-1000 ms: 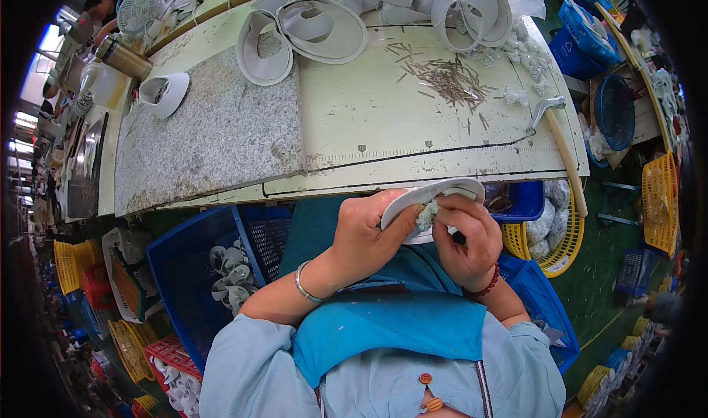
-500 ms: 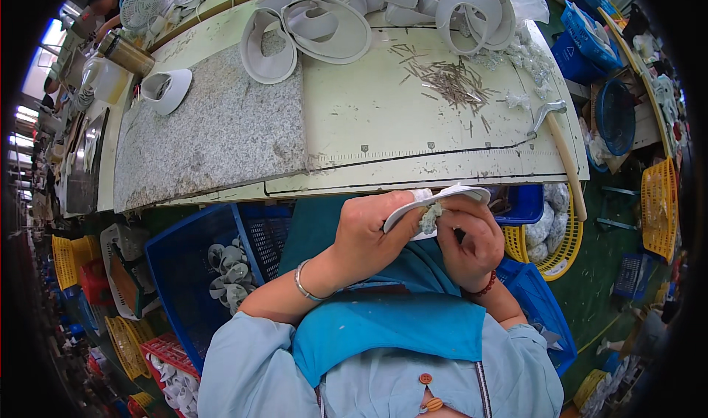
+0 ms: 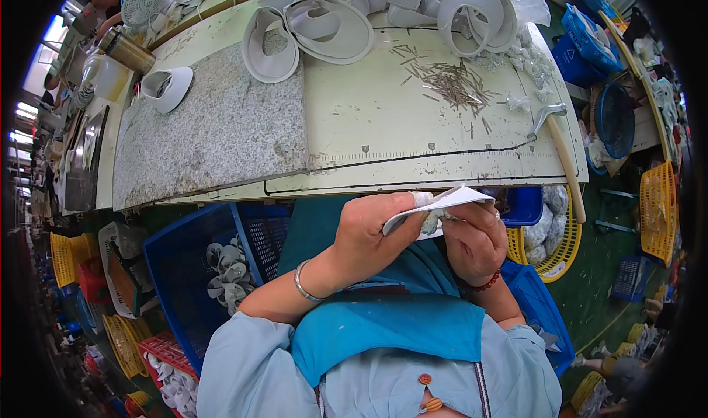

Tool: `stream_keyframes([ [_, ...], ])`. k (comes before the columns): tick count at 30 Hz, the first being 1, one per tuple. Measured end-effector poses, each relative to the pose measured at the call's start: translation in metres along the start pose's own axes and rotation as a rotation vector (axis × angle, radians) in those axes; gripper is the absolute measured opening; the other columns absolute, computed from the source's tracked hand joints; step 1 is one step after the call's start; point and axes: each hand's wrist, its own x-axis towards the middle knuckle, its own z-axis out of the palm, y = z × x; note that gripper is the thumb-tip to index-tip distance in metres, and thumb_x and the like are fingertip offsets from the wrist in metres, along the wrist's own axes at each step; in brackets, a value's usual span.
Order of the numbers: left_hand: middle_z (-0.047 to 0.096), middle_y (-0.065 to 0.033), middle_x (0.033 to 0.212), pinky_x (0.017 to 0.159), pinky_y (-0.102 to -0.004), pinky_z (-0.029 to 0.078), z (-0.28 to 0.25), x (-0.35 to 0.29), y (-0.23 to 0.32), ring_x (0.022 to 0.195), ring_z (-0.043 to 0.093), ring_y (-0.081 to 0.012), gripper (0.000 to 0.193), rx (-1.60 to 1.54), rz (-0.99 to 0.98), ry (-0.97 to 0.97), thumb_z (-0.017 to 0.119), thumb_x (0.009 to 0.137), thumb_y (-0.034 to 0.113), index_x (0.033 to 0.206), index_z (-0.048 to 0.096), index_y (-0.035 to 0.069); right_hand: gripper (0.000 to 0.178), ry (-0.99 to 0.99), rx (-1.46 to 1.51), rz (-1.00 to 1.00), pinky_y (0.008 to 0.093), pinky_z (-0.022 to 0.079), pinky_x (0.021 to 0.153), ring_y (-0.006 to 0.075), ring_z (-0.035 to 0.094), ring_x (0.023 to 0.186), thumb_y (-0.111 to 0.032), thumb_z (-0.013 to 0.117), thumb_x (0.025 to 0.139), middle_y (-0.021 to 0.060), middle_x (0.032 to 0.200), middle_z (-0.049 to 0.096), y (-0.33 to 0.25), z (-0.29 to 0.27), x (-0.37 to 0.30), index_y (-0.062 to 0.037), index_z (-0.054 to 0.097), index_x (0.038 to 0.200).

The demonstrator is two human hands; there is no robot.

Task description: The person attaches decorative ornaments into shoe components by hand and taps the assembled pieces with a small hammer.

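Note:
My left hand (image 3: pixel 376 226) is closed on the left end of a white shoe upper (image 3: pixel 463 196) just below the table's front edge. A white wrap covers its thumb tip. My right hand (image 3: pixel 476 242) is closed at the right end of the same upper, its fingers bent beneath it. A small grey-green crumpled wad (image 3: pixel 432 222) shows under the upper between my hands; which fingers hold it is partly hidden. Another white upper (image 3: pixel 167 90) sits on the left of a grey stone slab (image 3: pixel 221 127). More white uppers (image 3: pixel 328 31) are heaped at the back of the table.
A pile of thin brown sticks (image 3: pixel 457 82) lies on the white tabletop (image 3: pixel 361 123). A hammer (image 3: pixel 564 152) with a wooden handle hangs over the right edge. Blue crates (image 3: pixel 177 270) and a yellow basket (image 3: pixel 557 259) stand below. A person (image 3: pixel 107 1) is at the far left.
The upper has turned in my hands, its right end now flatter and pointed outward. My right fingers have curled in closer under it, covering more of the wad. My left hand stays in place.

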Motion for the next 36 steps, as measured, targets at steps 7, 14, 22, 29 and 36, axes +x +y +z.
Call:
stream_keyframes([
  [7,0.070,-0.0120,0.082,0.060,-0.0268,0.052,0.003,-0.001,0.000,0.068,0.068,-0.0165,0.021,-0.116,-0.088,0.041,0.071,0.084,0.002,0.106,0.069,0.000,0.025,-0.033,0.027,-0.152,0.0383,0.058,0.073,0.0283,0.067,0.086,0.003,0.074,0.066,0.0129,0.103,0.066,0.007,-0.006,0.001,-0.0038,0.064,0.087],
  [14,0.070,-0.0040,0.082,0.059,-0.0212,0.049,-0.001,-0.002,-0.004,0.066,0.058,-0.0054,0.018,-0.118,-0.067,-0.002,0.069,0.090,0.004,0.108,0.070,0.000,0.026,-0.065,-0.006,-0.211,0.0416,0.059,0.076,0.0314,0.068,0.089,0.004,0.076,0.062,0.0137,0.100,0.067,0.005,-0.006,0.001,-0.0038,0.063,0.083],
  [22,0.069,-0.0069,0.080,0.058,-0.0228,0.049,-0.004,0.003,-0.003,0.063,0.061,-0.0104,0.019,0.025,0.050,0.006,0.072,0.085,0.001,0.103,0.070,0.000,0.023,-0.082,-0.031,-0.278,0.0386,0.059,0.070,0.0280,0.068,0.085,-0.001,0.074,0.067,0.0149,0.104,0.065,0.006,-0.006,0.004,-0.0009,0.062,0.087],
  [29,0.068,-0.0068,0.078,0.056,-0.0237,0.047,-0.003,0.004,-0.004,0.061,0.060,-0.0114,0.018,0.059,0.101,0.045,0.073,0.082,0.001,0.100,0.071,0.001,0.031,-0.046,-0.060,-0.032,0.0385,0.056,0.067,0.0311,0.069,0.082,0.007,0.077,0.072,0.0144,0.096,0.068,-0.008,-0.001,0.006,-0.0034,0.058,0.094],
  [36,0.064,-0.0057,0.073,0.053,-0.0239,0.046,-0.002,0.001,-0.003,0.058,0.058,-0.0115,0.008,0.017,0.015,0.058,0.070,0.086,0.002,0.094,0.070,0.000,0.025,0.001,0.206,0.291,0.0268,0.055,0.060,0.0194,0.068,0.074,0.009,0.072,0.078,0.0175,0.103,0.068,-0.013,0.004,0.009,-0.0022,0.058,0.094],
])
